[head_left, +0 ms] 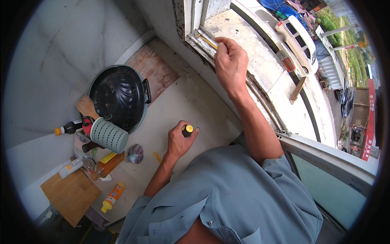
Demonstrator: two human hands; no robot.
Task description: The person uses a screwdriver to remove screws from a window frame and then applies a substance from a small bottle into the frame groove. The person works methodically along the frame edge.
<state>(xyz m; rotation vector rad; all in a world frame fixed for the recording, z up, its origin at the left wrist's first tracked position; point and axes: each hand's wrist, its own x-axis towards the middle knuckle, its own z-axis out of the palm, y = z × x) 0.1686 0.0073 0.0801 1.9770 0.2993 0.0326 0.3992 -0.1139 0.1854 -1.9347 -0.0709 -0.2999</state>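
Observation:
My left hand, low in the middle, is closed around a black handle with a round yellow end; the rest of that tool is hidden. Reaching up to the window sill, my right hand has its fingers curled in. A thin yellow strip lies along the window track and runs to those fingers, which seem to pinch it. The track looks worn and dirty.
At the left are a black lidded pan, a grey-green perforated basket, a dark bottle, an orange bottle and a wooden board. A glass window sash is at right. Outside stands a parked van.

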